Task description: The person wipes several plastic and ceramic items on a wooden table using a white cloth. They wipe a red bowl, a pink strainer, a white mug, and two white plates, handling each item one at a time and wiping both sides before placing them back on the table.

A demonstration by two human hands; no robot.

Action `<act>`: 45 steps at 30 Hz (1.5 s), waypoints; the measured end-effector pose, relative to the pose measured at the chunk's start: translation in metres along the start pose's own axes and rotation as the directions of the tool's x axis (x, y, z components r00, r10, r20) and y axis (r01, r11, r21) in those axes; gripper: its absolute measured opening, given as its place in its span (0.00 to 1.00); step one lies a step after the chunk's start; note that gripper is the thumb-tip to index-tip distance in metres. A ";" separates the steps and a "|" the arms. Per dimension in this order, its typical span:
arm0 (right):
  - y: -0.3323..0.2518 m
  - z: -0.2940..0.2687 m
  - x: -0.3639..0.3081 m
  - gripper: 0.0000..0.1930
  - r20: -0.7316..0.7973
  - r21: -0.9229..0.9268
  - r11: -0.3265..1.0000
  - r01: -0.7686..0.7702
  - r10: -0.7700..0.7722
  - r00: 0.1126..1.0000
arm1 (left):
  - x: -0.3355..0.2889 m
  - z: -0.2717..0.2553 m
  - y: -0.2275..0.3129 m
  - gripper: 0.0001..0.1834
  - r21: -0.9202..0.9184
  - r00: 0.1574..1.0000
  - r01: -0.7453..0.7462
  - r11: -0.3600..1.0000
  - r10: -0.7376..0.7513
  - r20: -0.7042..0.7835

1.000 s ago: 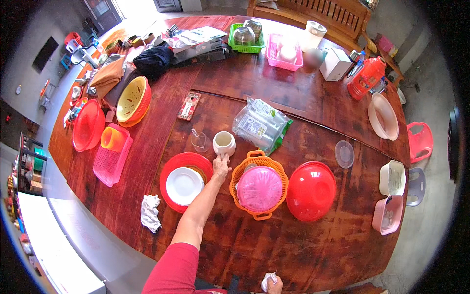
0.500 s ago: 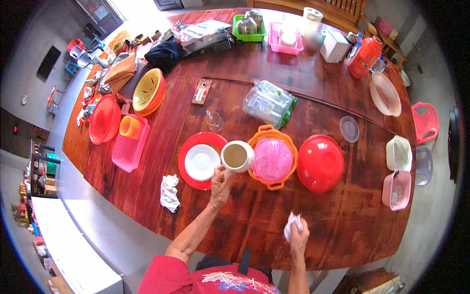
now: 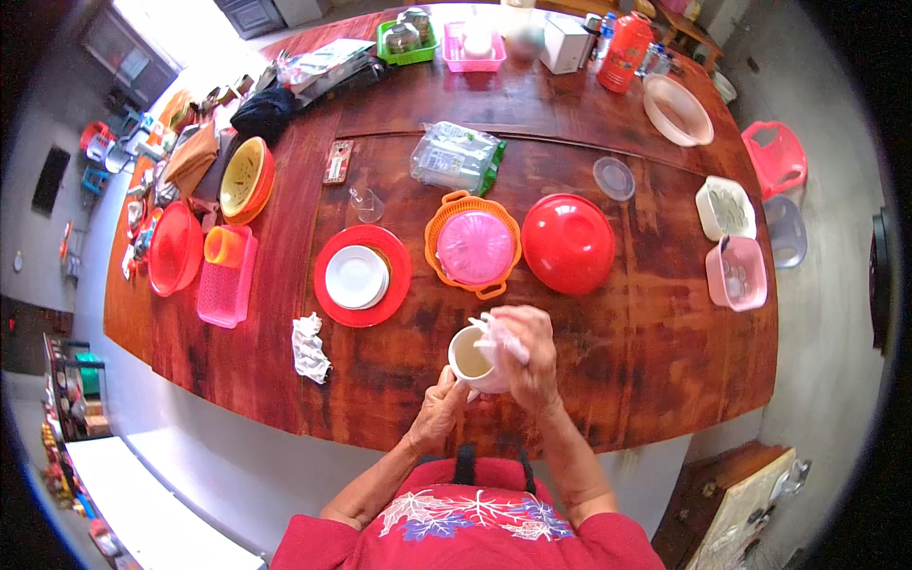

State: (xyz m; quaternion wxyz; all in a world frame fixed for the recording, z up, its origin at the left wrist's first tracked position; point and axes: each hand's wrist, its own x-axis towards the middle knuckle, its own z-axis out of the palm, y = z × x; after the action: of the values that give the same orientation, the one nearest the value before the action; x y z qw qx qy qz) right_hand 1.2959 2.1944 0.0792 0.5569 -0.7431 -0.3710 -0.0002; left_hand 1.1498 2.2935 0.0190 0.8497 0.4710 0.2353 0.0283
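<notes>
Close to my body, above the table's near edge, my left hand [image 3: 439,410] grips a white mug [image 3: 466,353] by its lower left side. The mug leans so that its mouth faces up toward me. My right hand [image 3: 530,356] pinches a crumpled white cloth or tissue [image 3: 496,337] against the mug's right rim. Beyond and to the left, a stack of small white plates [image 3: 356,276] rests on a red plate [image 3: 397,249]. Straight ahead lies an orange basket [image 3: 435,231] with a pink bowl-shaped thing [image 3: 476,248] in it, beside a red dome-shaped bowl [image 3: 568,244].
Left of my arm lies a crumpled white tissue [image 3: 310,349]. A pink basket [image 3: 226,306] with orange cups and a red basin [image 3: 175,249] stand farther left. A clear plastic package [image 3: 456,157] and a clear lid [image 3: 614,179] lie ahead; pink and white containers [image 3: 737,274] sit right.
The mug has come from beside the plates toward my body. My right hand has moved left and up, bringing the cloth onto the mug's rim. The whole view has shifted.
</notes>
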 end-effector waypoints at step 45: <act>-0.031 0.040 -0.067 0.13 -0.329 0.414 0.906 -0.086 0.237 0.914 | -0.030 0.032 0.041 0.38 -0.371 0.962 -0.271 0.888 0.234 -0.143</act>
State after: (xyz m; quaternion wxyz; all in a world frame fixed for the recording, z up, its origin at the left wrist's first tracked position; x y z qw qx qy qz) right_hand 1.2137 2.1935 0.0625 0.7517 -0.6320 -0.1871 -0.0201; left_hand 1.1441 2.2826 0.0779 0.9028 0.3185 0.2018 0.2068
